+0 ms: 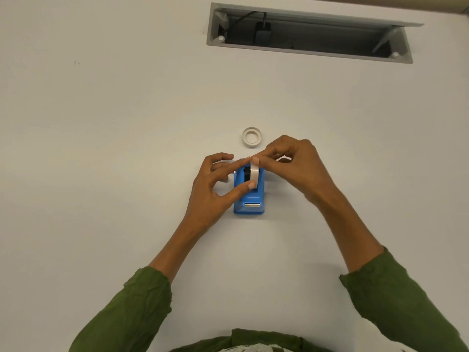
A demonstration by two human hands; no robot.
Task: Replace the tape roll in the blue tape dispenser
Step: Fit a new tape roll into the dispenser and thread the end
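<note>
The blue tape dispenser [250, 199] stands on the white table, its metal cutter facing me. A white tape roll [254, 174] sits upright in its cradle on a black hub. My left hand [215, 184] pinches this roll, thumb on its near side and forefinger over its top. My right hand [291, 163] comes in from the right, its thumb and forefinger pinched at the top of the roll, on the tape's end as far as I can tell. A second, thin white ring [251, 137] lies flat just behind the dispenser.
An open grey cable hatch [309, 33] with a black plug and cord is set into the table at the far side. The white table [114, 148] spreads wide around the dispenser. Green sleeves cover both forearms.
</note>
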